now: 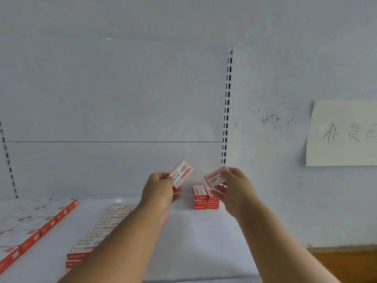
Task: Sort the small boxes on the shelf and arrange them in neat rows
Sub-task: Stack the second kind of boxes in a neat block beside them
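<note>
While both arms reach over the white shelf [195, 231], a person holds up one small red-and-white box in each hand above it. At the far left of the shelf lies a block of flat boxes [30, 223] with white tops and red edges, their lettering too blurred to read. Nearer the middle, a column of boxes [102, 227] runs from front to back, partly hidden by the left forearm; the brand "wanguxe" seems to show on their tops. The left hand [159, 190] pinches a tilted box [182, 174] by its lower end between thumb and fingers; its white face has a red border, a grey picture, the same brand word and small print that cannot be read. Right of it, against the back of the shelf, a small stack of boxes [206, 198] shows the brand in white on red sides. The right hand [236, 189] grips a second box [215, 178] just above that stack, fingers curled round its end. Right of the shelf, a slotted white upright [227, 103] rises, and a paper notice [342, 132] on the wall bears handwritten Chinese characters.
</note>
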{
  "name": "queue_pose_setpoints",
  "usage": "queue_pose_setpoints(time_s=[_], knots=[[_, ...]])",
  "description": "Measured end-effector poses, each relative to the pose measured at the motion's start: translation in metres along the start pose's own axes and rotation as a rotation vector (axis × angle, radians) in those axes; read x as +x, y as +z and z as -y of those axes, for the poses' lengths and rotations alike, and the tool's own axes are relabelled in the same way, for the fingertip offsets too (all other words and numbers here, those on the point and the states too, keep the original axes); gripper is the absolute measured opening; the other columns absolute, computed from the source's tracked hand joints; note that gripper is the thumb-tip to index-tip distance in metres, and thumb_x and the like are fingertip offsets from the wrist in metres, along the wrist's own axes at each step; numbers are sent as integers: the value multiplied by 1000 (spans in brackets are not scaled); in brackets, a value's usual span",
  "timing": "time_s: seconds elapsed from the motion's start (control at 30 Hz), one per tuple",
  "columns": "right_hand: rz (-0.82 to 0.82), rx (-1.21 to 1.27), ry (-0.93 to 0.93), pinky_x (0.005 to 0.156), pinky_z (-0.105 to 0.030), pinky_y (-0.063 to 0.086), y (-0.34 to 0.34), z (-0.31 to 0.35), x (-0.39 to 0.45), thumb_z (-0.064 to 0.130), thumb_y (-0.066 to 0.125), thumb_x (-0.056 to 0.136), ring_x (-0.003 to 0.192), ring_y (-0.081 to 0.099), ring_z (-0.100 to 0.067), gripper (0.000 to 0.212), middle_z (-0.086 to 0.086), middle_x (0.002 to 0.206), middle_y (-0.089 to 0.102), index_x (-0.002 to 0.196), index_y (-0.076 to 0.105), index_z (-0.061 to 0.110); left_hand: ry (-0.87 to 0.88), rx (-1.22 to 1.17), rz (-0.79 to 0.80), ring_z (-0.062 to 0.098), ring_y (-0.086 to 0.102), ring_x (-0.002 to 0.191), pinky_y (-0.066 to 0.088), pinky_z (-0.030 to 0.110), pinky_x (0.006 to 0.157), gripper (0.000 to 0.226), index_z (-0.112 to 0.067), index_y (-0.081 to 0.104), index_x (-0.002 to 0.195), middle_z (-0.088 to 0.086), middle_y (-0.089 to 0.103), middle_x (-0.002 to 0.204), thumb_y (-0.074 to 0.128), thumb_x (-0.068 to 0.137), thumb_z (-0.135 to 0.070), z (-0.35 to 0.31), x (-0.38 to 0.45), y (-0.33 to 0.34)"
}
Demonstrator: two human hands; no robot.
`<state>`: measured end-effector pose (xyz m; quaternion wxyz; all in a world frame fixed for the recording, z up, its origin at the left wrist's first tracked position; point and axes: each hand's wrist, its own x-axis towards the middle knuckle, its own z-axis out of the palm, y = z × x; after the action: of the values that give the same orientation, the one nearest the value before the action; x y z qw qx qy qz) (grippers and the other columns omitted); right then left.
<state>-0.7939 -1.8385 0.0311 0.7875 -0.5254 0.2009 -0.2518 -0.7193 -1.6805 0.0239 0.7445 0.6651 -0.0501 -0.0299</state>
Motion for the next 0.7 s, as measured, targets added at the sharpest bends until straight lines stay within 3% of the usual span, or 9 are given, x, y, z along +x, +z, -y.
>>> queue_pose_setpoints(time_s=[0.07,0.13,0.23,0.33,0.4,0.5,0.6,0.7], knots=[[52,167,19,87,-51,55,15,-6,-14,14,53,99,87,65,-35,16,-18,100,63,112,61,15,75,37,-31,19,70,73,53,29,58,12,-17,56,105,9,70,100,48,100,-9,-8,-8,-25],[85,213,14,78,-45,56,33,-17,-32,6,51,98,81,66,-33,24,-17,100,62,116,58,19,179,151,-71,13,69,70,51,24,54,16,-22,53,111,4,69,99,49,100,-12,-16,-16,-55],[46,-14,-35,52,-29,44,61,-40,-58,3,57,94,68,67,-25,30,-15,94,65,119,49,16,304,417,-53,13,67,74,49,20,54,12,-26,55,110,0,68,102,50,101,-19,-20,-20,-105],[76,-285,-103,44,-24,37,83,-60,-75,7,66,89,58,62,-18,34,-12,91,69,119,52,14,306,616,-28,19,70,84,56,24,62,10,-26,58,107,-1,68,106,53,99,-21,-18,-12,-153],[128,-500,-142,46,-22,40,98,-71,-82,12,66,90,59,62,-14,34,-7,90,70,122,59,21,279,671,-39,22,70,87,58,28,66,11,-24,61,106,0,69,106,55,99,-20,-14,-7,-175],[126,-785,-194,51,-20,45,117,-85,-85,19,67,90,64,64,-12,31,-3,87,69,120,61,23,253,761,-35,20,68,87,51,22,58,17,-22,65,111,1,70,108,55,98,-21,0,-1,-192],[148,-968,-190,59,-31,55,130,-91,-84,24,69,89,73,67,-18,12,-3,90,69,99,64,18,261,854,-31,14,62,86,42,19,57,23,-20,68,116,0,70,114,54,98,-24,12,2,-203],[258,-1105,-145,70,-32,60,140,-92,-88,20,65,92,81,69,-16,13,3,95,69,103,71,19,215,864,3,14,66,86,46,19,57,24,-21,68,116,-1,71,110,54,97,-26,19,4,-210]])
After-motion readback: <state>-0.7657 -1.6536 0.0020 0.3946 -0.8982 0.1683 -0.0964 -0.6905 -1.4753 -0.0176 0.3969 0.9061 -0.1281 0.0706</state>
